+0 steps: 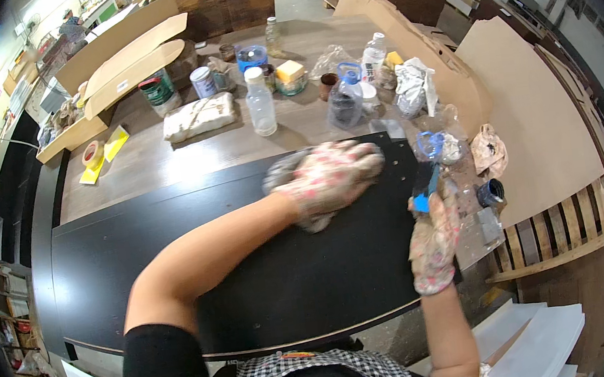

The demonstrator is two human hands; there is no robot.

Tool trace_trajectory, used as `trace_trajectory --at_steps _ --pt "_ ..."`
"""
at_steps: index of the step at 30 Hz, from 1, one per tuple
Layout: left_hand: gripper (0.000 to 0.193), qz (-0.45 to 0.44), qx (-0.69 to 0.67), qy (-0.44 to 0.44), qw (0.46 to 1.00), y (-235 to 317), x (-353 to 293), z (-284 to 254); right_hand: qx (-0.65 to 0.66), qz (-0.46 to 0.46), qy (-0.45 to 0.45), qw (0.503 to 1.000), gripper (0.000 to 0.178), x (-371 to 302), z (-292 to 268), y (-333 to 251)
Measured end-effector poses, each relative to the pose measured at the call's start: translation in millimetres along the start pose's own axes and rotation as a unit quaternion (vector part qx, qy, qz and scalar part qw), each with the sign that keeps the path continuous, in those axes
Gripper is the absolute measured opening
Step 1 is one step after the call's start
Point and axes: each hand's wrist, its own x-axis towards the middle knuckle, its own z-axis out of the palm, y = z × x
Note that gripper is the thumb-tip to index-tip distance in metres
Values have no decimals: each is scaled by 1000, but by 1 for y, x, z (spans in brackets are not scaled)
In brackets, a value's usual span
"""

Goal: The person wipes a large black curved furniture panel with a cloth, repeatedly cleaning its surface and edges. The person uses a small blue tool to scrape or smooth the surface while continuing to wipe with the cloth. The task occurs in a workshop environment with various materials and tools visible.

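Observation:
A long black board lies flat across the table in front of me. My left hand, in a stained glove and slightly blurred, presses a grey rag onto the board near its far right part. The rag is mostly covered by the hand. At the board's right edge my right hand, also gloved, is closed on a small flat tool with a blue part and a dark end that looks like a scraper; the fingers cover some of it. Small holes show at the board's far right corner.
Behind the board stand a clear bottle, a white folded cloth bundle, a cut-down plastic bottle and several jars and cans. To the right lie a dark open can, a crumpled cloth and cardboard. A tape roll sits far left.

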Motion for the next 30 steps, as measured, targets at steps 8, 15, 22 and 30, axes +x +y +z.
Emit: trace_trajectory --at_steps 8,15,22,30 --pt "48 -19 12 12 1000 27 98 63 58 -1 88 994 43 -7 -15 -12" --pt "51 -101 55 67 991 -1 -74 0 -8 -31 117 993 57 3 -33 9" --pt "49 -95 22 60 993 -20 -127 -32 -457 -232 59 857 43 1 -49 22" --pt "51 156 -70 4 985 -28 -48 0 -107 -119 124 979 42 -6 -25 15"
